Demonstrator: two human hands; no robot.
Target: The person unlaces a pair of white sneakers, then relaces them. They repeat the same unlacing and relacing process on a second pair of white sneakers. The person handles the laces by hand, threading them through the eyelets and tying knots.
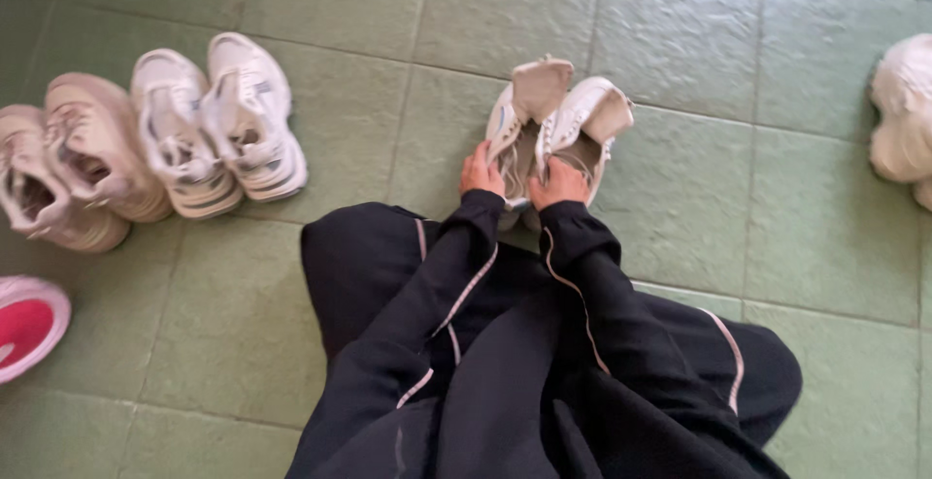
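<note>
Seen from a single head-worn camera, looking steeply down and slightly forward over black-sleeved arms and dark-trousered knees onto a green tiled floor. Close enough for both hands and the pair of white trainers at them to fill the middle, with other pairs of shoes cut off toward the left edge and one more at the right edge. No second view sharing any part of the floor

I see a green floor with square tiles. The shoes in the middle are white. My sleeves are black with thin pink lines. At the lower left is a pink and white shoe.
</note>
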